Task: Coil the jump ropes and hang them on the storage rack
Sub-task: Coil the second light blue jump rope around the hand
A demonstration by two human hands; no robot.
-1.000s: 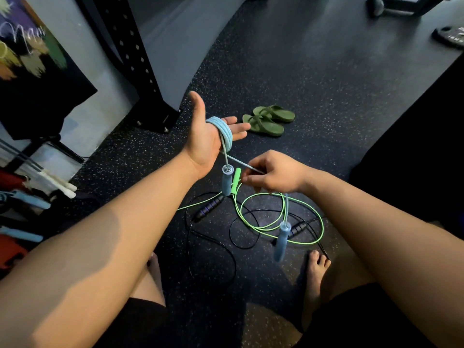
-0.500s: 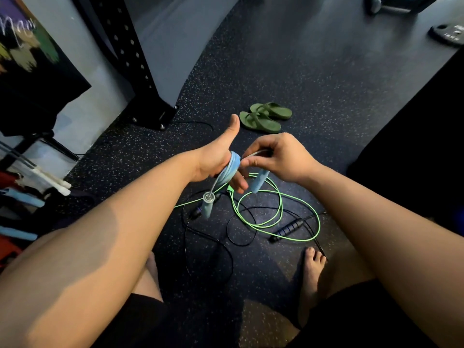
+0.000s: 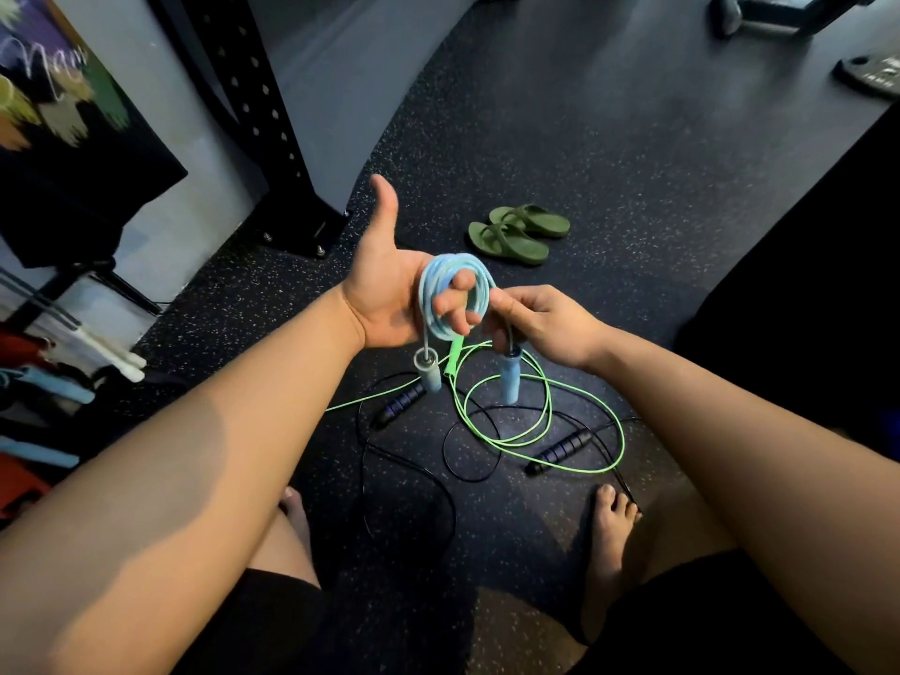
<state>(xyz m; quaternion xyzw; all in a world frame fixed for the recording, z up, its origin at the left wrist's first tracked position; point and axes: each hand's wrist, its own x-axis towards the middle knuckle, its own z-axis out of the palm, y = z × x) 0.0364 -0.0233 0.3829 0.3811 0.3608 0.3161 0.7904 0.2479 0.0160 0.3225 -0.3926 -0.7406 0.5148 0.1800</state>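
You are carrying the coiled rope [image 3: 431, 285] looped around your left hand's [image 3: 384, 285] fingers, your right hand [image 3: 545, 324] pinching its cord just to the right. Two loose ropes [image 3: 560, 448] are lying tangled on the floor [image 3: 633, 187] beneath your hands, and sandals [image 3: 518, 233] are sitting beyond them.

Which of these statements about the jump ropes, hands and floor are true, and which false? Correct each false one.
1. The blue rope is coiled round the left hand's fingers. True.
2. The green rope hangs on a rack. False: it lies loose on the floor.
3. The right hand pinches the blue rope just above one blue handle. True.
4. Both blue handles lie on the floor. False: both dangle below the hands.
5. The person wears the green sandals. False: they lie on the floor beyond the hands; the feet are bare.
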